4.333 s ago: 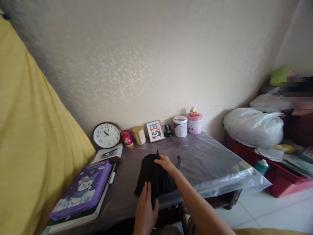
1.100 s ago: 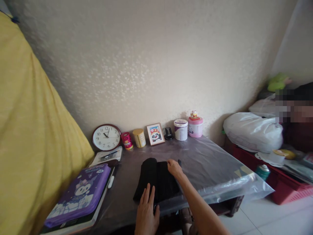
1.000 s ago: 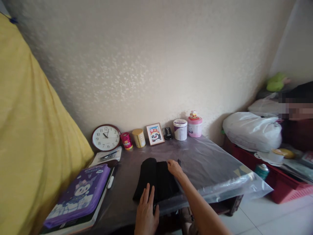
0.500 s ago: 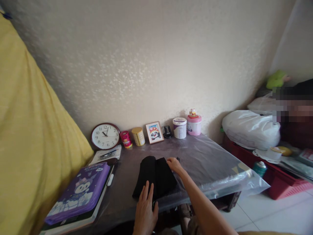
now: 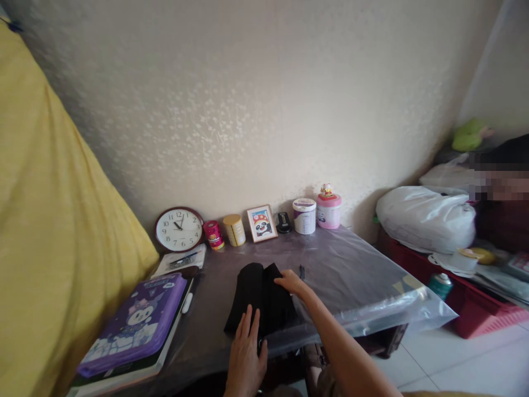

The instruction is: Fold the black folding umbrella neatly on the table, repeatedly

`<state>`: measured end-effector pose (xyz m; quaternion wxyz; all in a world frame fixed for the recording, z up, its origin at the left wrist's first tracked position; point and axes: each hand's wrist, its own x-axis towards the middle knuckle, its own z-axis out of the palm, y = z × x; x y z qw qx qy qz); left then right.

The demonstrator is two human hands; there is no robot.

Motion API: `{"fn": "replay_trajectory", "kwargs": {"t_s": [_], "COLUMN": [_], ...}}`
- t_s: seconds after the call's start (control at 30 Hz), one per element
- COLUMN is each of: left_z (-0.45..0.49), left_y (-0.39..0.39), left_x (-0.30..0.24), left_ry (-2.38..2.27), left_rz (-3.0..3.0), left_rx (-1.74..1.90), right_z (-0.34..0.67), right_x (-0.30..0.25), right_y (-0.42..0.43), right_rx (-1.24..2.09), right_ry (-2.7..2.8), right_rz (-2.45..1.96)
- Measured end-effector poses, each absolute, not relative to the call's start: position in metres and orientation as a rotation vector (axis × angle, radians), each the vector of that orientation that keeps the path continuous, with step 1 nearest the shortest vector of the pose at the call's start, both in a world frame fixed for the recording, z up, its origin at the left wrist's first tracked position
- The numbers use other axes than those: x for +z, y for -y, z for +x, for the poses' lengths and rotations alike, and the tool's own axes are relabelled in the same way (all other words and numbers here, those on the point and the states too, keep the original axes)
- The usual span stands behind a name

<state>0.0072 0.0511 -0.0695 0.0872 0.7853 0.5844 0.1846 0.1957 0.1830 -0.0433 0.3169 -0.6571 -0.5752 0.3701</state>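
Observation:
A black folded cloth (image 5: 250, 292) lies near the front edge of the table, with a flap along its right side. My left hand (image 5: 247, 347) rests on its front left part, fingers stretched out and flat. At the far right corner of the flap, the fingers of my right hand (image 5: 290, 281) are closed on the cloth, and the flap's edge is slightly raised. What kind of cloth item it is I cannot make out. Just beyond my right hand lies a small dark thing (image 5: 302, 271), too small to name.
A plastic sheet covers the table (image 5: 343, 270). Along the wall stand a clock (image 5: 179, 229), a picture frame (image 5: 262, 223) and several tins. A purple case (image 5: 136, 320) lies on books at left, beside a yellow curtain (image 5: 53, 220). White bags (image 5: 425, 218) and a person are at right.
My right hand has moved slightly left, drawing the cloth's right flap inward. More of the small dark thing now shows. My left hand has stayed in place.

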Motion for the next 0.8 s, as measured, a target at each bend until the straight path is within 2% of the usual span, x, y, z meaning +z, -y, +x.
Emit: {"fn": "replay_trajectory", "kwargs": {"t_s": [0.27, 0.4, 0.8], "left_z": [0.005, 0.002, -0.006], "left_y": [-0.053, -0.054, -0.056], "left_x": [-0.077, -0.082, -0.085], "left_ry": [-1.737, -1.729, -1.812], "left_rz": [2.329, 2.335, 2.296], "left_rx": [0.59, 0.621, 0.476], "right_z": [0.163, 0.142, 0.106], "right_x": [-0.033, -0.031, -0.035], "right_y": [-0.183, -0.185, -0.18], "right_rx": [1.05, 0.984, 0.814], "right_ry": [1.485, 1.496, 1.708], "right_rz": [-1.529, -1.432, -1.582]}}
